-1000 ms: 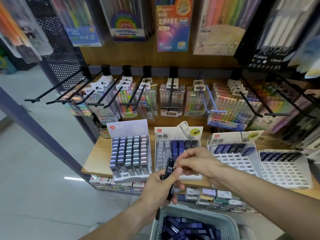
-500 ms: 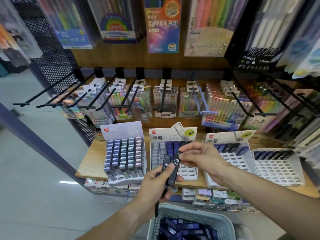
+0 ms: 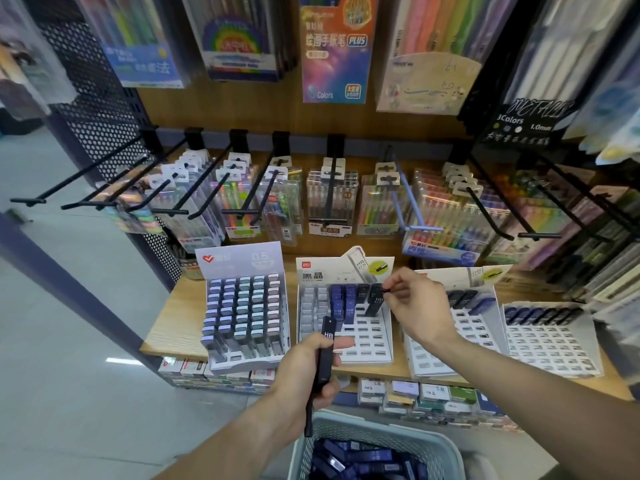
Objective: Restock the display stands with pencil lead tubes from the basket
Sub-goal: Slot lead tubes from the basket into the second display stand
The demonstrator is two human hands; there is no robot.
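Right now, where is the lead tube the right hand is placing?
In the head view, the right hand pinches the top of a black lead tube in the middle display stand, at the right end of its back row, beside another black tube.

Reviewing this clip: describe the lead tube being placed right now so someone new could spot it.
On the wooden shelf, find the middle white display stand with the HB 0.5 header. The black lead tube sits at its top row's right end; unlike its neighbours, the right hand pinches its top.
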